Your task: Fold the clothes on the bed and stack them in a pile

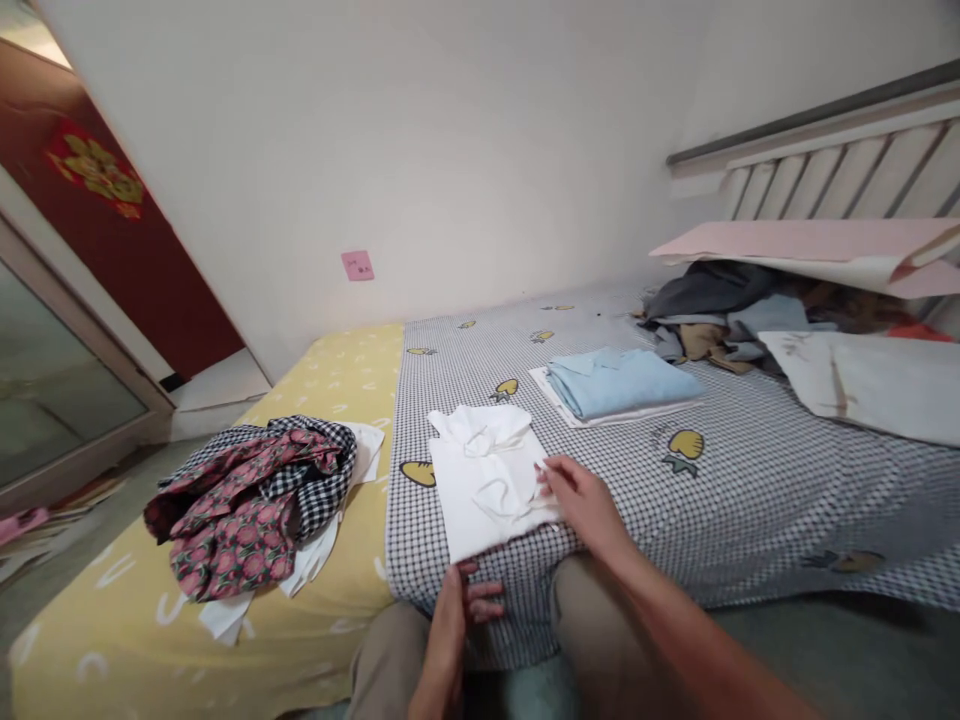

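A folded white blouse [487, 500] with a ruffled collar and loose ties lies at the front edge of the checked bed cover. At its right edge is my right hand [589, 500], fingers bent and closed on the fabric's border. Just below the blouse's front left corner is my left hand [456, 610]. Its fingers are apart, with nothing between them, and the thumb points up close to the corner. Behind and to the right, a folded light blue shirt [630, 382] rests on a folded white garment [553, 398].
A heap of clothes [255, 500], floral and black-and-white checked, lies on the yellow cover [360, 370] at left. Dark crumpled clothes [705, 300] sit at right under a pink sheet [810, 240], beside a white cloth [862, 385]. A radiator [847, 170] stands against the wall.
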Demonstrator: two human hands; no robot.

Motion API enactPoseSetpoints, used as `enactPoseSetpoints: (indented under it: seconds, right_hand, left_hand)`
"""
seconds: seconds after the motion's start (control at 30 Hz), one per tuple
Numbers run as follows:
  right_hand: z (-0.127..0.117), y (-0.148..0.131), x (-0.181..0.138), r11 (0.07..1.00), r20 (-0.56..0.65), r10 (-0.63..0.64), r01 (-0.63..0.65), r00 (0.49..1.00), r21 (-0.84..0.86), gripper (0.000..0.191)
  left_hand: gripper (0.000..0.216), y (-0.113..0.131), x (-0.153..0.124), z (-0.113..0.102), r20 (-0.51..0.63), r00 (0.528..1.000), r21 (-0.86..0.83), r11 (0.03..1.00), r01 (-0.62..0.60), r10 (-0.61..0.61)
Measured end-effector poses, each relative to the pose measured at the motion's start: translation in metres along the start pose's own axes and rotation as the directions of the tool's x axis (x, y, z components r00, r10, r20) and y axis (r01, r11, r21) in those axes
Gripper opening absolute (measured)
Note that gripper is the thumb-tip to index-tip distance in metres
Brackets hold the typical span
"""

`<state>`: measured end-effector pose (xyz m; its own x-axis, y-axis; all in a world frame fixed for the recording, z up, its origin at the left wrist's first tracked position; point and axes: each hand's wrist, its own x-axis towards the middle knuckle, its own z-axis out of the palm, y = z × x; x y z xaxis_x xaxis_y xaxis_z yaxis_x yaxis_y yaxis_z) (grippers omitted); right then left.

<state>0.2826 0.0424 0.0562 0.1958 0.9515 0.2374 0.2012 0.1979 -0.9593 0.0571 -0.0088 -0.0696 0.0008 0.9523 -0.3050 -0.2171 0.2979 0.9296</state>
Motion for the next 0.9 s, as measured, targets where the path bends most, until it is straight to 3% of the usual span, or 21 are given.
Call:
enactPoseSetpoints:
  seconds: [0.07, 0.13, 0.23, 0.37, 0.47, 0.6, 0.77, 0.9]
  right_hand:
    - [0.005, -0.008, 0.027, 0.943, -0.059, -0.265, 0.246, 0.963, -0.223, 0.031]
    - [0.015, -0.003, 0.040, 0.822, -0.005, -0.398, 0.354, 0.917, -0.445, 0.041]
    - [0.032, 0.030, 0.030, 0.647, 0.165, -0.289, 0.320, 0.943, -0.693, 0.051]
    - [0.043, 0.081, -0.003, 0.536, 0.277, -0.121, 0.298, 0.953, -0.790, 0.052]
    - [0.037, 0.090, -0.010, 0.555, 0.264, -0.059, 0.251, 0.963, -0.793, 0.052]
    - [0.017, 0.084, 0.000, 0.672, 0.298, -0.007, 0.225, 0.954, -0.705, 0.044]
    - [-0.006, 0.075, 0.011, 0.741, 0.318, -0.073, 0.264, 0.945, -0.617, 0.035]
    - [0.004, 0.044, 0.026, 0.725, 0.275, -0.173, 0.311, 0.946, -0.615, 0.031]
  left_hand:
    - [0.073, 0.010, 0.005, 0.007, -0.066, 0.994, -0.193, 0.978, 0.077, -0.091]
    - [0.063, 0.022, 0.009, 0.016, -0.144, 0.982, -0.286, 0.955, 0.073, -0.118]
    - [0.042, 0.034, 0.012, 0.028, -0.229, 0.968, -0.265, 0.963, 0.041, -0.105]
    - [0.033, 0.042, 0.012, 0.032, -0.313, 0.950, -0.115, 0.993, -0.033, -0.005]
    - [0.034, 0.046, 0.010, 0.026, -0.337, 0.934, 0.035, 0.993, -0.113, 0.118]
    - [0.033, 0.047, 0.005, 0.020, -0.327, 0.923, 0.190, 0.971, -0.146, 0.202]
    - [0.034, 0.048, 0.005, 0.020, -0.306, 0.922, 0.296, 0.944, -0.143, 0.236]
    - [0.038, 0.052, 0.006, 0.018, -0.295, 0.918, 0.355, 0.922, -0.152, 0.264]
